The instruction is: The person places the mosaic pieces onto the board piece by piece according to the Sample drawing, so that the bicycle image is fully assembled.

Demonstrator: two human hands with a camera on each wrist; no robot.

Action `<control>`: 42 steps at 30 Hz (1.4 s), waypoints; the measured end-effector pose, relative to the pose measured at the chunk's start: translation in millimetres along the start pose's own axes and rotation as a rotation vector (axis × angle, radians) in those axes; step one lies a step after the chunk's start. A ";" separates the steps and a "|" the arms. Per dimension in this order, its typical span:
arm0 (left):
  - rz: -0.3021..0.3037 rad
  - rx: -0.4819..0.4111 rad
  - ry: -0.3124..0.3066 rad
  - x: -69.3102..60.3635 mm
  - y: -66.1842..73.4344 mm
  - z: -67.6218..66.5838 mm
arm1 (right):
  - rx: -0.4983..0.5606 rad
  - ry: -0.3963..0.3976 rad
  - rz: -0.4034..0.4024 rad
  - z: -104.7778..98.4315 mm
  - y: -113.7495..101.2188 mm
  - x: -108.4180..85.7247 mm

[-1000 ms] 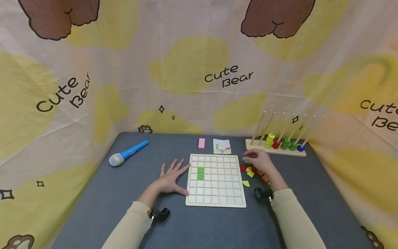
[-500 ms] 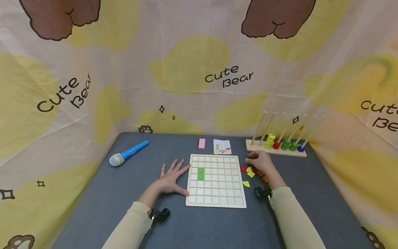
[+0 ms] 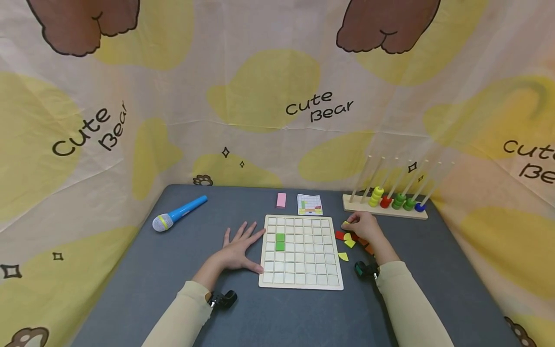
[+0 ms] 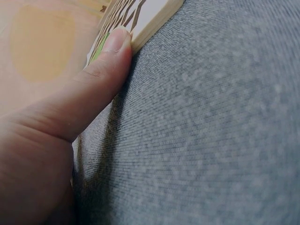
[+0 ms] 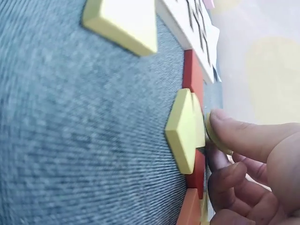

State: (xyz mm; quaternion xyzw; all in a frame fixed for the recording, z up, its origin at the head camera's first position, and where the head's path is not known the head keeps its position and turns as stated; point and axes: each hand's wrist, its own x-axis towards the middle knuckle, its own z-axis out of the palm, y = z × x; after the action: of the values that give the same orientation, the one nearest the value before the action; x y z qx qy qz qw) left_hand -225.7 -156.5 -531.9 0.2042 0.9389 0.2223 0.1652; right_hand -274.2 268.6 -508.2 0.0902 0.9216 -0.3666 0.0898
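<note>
A wooden grid board (image 3: 301,252) with white squares lies on the table, two green squares (image 3: 280,242) in its left part. My left hand (image 3: 236,253) is spread beside it, thumb and a fingertip touching its left edge; the left wrist view shows the thumb (image 4: 105,70) against the board's edge. Right of the board, my right hand (image 3: 365,226) pinches a yellow piece (image 5: 216,136) between thumb and fingers, above a loose group of red, yellow and orange pieces. A yellow piece (image 3: 343,256) lies apart, nearer the board's right edge.
Behind the board lie a pink block (image 3: 281,200) and a card with a coloured grid picture (image 3: 310,205). A wooden rack (image 3: 385,206) with upright rods and coloured beads stands at the back right. A blue toy microphone (image 3: 179,213) lies at the back left.
My right hand has shifted slightly right and down, and a yellow piece now shows at its fingertips. My left hand and the board have stayed in place.
</note>
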 end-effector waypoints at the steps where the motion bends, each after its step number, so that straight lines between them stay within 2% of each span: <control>1: 0.000 0.001 0.001 -0.3 0.0 -0.1 | 0.010 0.002 -0.001 -0.4 -0.6 0.1; 6: 0.003 -0.002 0.002 -1.8 0.5 -1.3 | 0.034 0.020 -0.035 -1.9 -5.4 -1.9; 13: 0.004 0.000 -0.001 -2.8 0.1 -2.2 | 0.062 0.048 -0.141 0.8 -18.2 -7.6; 21: 0.010 -0.017 -0.004 -3.4 -0.4 -2.5 | 0.110 0.001 -0.152 8.1 -33.2 -14.8; 27: 0.006 -0.008 -0.002 -1.9 -0.4 -1.8 | 0.117 0.019 -0.137 10.6 -41.3 -18.6; 42: 0.006 0.002 -0.004 -0.8 0.6 -1.6 | 0.136 -0.025 -0.238 26.9 -57.6 -25.6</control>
State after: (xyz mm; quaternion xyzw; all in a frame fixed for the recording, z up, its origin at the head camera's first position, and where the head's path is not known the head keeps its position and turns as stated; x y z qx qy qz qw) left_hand -225.5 -157.0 -530.1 0.2075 0.9383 0.2213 0.1663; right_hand -260.2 206.2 -483.5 -0.0183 0.8976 -0.4376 0.0507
